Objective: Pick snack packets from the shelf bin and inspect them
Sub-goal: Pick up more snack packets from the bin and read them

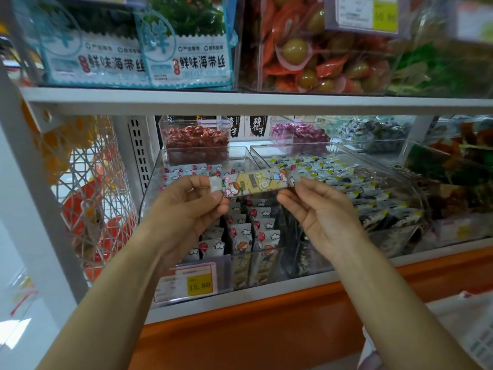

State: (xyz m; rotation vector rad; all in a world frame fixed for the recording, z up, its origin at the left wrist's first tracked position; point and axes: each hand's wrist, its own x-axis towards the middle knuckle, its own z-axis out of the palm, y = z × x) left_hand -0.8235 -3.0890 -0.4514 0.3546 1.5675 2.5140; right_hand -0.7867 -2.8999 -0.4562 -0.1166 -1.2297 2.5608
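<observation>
A long, narrow snack packet (256, 181) with a cartoon child and a yellow panel is held level in front of the shelf. My left hand (190, 206) pinches its left end and my right hand (317, 209) pinches its right end. Right behind and below it stands a clear plastic shelf bin (152, 188) holding several more packets of the same kind (248, 236), stacked on edge. My hands cover part of the bin's contents.
A yellow price tag (199, 285) reading 15.80 is on the bin front. A second clear bin (373, 188) of black-and-white packets sits to the right. Smaller bins stand behind, a white shelf board (240, 101) above, an orange shelf edge (266, 316) below, a wire rack (88, 193) left.
</observation>
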